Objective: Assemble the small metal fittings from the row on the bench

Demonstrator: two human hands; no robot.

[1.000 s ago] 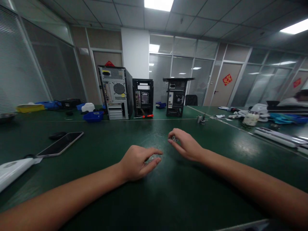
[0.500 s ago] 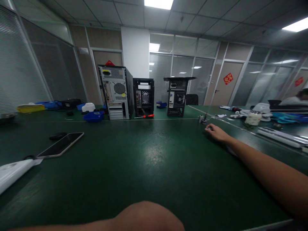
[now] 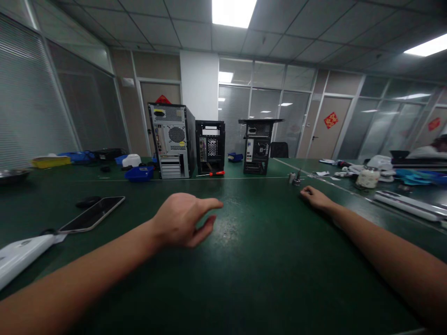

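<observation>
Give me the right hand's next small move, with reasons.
Probably loosen the right hand over the green tabletop: its fingers are curled low there, near the small metal pieces, though whether they hold anything is hidden.

Table (image 3: 251,270) is dark green, small metal parts (image 3: 291,178) silver-grey. Tray (image 3: 139,174) is blue, screwdriver handle (image 3: 219,173) red. Door sign (image 3: 330,120) is red with gold characters.

Ceiling lights (image 3: 233,13) glare along the dim frame's top; the bench (image 3: 258,265) shines faintly mid-frame; edges look stretched.
</observation>
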